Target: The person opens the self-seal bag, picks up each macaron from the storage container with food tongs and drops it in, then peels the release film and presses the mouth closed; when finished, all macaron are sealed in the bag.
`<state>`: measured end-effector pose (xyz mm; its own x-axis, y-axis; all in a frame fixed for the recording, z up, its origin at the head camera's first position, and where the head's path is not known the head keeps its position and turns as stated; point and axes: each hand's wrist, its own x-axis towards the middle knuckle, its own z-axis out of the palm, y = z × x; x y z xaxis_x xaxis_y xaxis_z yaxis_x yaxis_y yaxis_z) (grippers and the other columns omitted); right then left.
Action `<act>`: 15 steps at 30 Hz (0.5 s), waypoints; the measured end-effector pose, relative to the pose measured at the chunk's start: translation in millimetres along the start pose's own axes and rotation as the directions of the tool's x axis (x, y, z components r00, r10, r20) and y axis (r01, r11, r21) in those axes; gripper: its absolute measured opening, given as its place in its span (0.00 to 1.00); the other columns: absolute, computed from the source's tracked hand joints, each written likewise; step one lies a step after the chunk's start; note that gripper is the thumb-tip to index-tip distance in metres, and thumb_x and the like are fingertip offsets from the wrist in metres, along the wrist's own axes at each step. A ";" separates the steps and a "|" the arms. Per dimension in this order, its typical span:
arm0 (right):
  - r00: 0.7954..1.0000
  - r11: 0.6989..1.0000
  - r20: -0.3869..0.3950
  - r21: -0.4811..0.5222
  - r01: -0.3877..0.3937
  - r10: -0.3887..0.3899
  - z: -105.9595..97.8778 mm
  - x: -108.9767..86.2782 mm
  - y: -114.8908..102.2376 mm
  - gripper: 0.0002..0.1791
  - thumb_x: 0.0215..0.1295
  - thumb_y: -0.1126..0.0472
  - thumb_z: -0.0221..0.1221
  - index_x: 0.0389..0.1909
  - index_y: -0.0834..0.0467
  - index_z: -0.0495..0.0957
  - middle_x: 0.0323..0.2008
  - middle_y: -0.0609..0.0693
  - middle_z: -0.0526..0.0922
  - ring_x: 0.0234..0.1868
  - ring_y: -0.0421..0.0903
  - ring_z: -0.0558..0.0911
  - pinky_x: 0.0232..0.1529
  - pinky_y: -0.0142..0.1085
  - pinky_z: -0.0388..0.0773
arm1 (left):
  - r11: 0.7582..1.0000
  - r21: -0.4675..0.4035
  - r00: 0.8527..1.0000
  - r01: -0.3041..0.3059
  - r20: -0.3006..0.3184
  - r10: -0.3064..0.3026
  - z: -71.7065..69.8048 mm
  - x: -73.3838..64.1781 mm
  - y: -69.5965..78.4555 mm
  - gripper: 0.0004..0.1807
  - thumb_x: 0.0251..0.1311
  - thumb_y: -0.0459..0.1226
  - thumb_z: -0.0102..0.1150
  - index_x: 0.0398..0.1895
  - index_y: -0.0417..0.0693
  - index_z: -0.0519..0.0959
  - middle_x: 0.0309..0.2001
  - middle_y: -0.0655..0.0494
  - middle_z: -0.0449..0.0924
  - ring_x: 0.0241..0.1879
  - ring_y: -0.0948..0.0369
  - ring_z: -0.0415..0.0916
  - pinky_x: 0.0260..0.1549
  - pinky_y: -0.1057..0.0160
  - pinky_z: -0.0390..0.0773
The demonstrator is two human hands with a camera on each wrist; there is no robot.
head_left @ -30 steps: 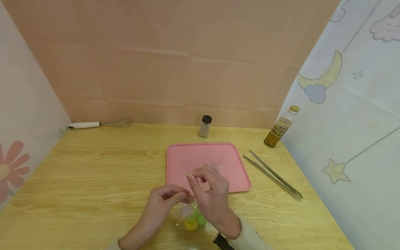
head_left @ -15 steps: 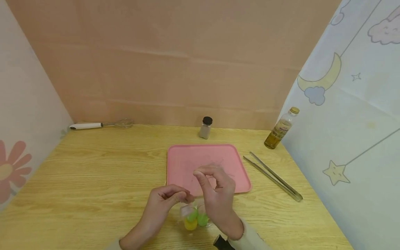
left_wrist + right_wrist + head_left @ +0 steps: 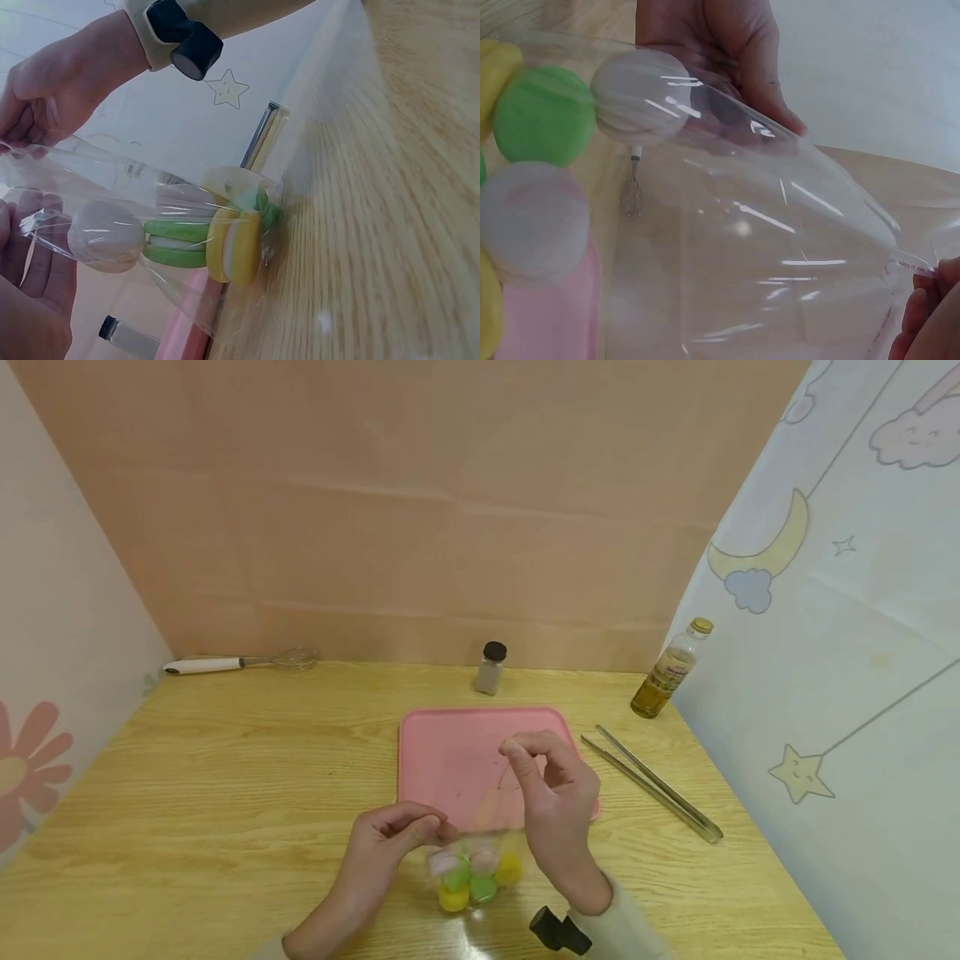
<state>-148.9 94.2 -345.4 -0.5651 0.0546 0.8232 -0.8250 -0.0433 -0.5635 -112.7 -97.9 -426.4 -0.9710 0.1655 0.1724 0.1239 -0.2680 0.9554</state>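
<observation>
A clear plastic bag [image 3: 772,217] of macarons hangs between the two hands, over the near side of the table. Through the film show a green macaron [image 3: 176,244], a yellow macaron [image 3: 234,244] and a whitish macaron [image 3: 107,235], among several. My left hand [image 3: 386,860] pinches the bag's upper edge on the left. Thumb and index finger of my right hand [image 3: 561,802] pinch a narrow strip [image 3: 916,266] with small red print at the bag's top. In the head view the clear film itself is hard to make out.
A pink tray [image 3: 431,752] lies just beyond the hands. Metal tongs [image 3: 660,792] rest to its right, with a bottle of amber liquid [image 3: 663,678] behind them. A black-capped jar [image 3: 490,670] stands at the back; a whisk [image 3: 217,665] lies far left.
My right hand has moved right and slightly away from me, drawing apart from the left hand. More macarons show between the hands. The left hand has barely shifted.
</observation>
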 end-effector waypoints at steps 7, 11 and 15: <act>0.998 1.000 -0.056 -0.027 0.005 -0.006 -11.3 12.9 -6.2 0.05 0.63 0.82 0.59 0.33 0.74 0.81 0.32 0.55 0.85 0.34 0.47 0.79 0.40 0.35 0.76 | 1.000 -0.011 1.000 -0.001 -0.014 0.000 -2.3 -1.0 -1.2 0.12 0.70 0.32 0.60 0.43 0.27 0.82 0.37 0.44 0.88 0.37 0.51 0.87 0.46 0.54 0.83; 0.997 0.998 -0.081 -0.060 -0.002 -0.003 -18.1 21.2 -11.5 0.04 0.64 0.81 0.59 0.33 0.74 0.82 0.32 0.55 0.85 0.34 0.45 0.81 0.40 0.34 0.77 | 1.000 -0.016 1.000 -0.013 -0.010 0.012 -2.3 -1.4 -2.0 0.14 0.70 0.31 0.60 0.44 0.21 0.79 0.36 0.46 0.88 0.37 0.53 0.87 0.46 0.55 0.83; 0.994 0.993 -0.101 -0.113 -0.039 0.028 -26.1 29.1 -16.1 0.03 0.66 0.77 0.61 0.33 0.73 0.83 0.31 0.55 0.85 0.34 0.46 0.82 0.42 0.34 0.78 | 0.999 -0.017 1.000 -0.030 -0.009 0.030 -1.9 -2.2 -2.5 0.13 0.70 0.30 0.59 0.44 0.21 0.79 0.36 0.47 0.88 0.37 0.54 0.87 0.45 0.55 0.83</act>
<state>-152.2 122.5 -314.1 -0.5856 0.1540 0.7959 -0.7974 0.0674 -0.5997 -111.3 -99.4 -429.6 -0.9687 0.1484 0.1988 0.1499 -0.2889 0.9456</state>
